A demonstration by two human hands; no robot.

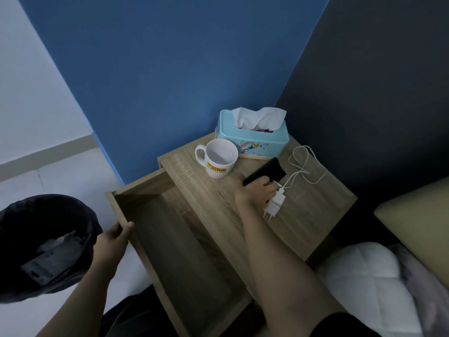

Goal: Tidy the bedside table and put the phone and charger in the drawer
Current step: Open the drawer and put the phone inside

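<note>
The wooden bedside table point(313, 210) has its drawer point(184, 242) pulled wide out, and nothing lies inside. My left hand point(113, 237) grips the drawer's front edge at its left corner. On the tabletop my right hand point(256, 194) closes on the black phone point(267, 171) and the white charger plug point(274, 205) together. The plug's prongs stick out below my fingers. Its white cable point(305, 166) trails in loops across the tabletop to the right.
A white mug point(218, 158) and a light-blue tissue box point(254, 137) stand at the table's back. A black bin point(46, 242) with rubbish sits on the floor at left. A pillow point(371, 280) and bed lie at right. Blue wall behind.
</note>
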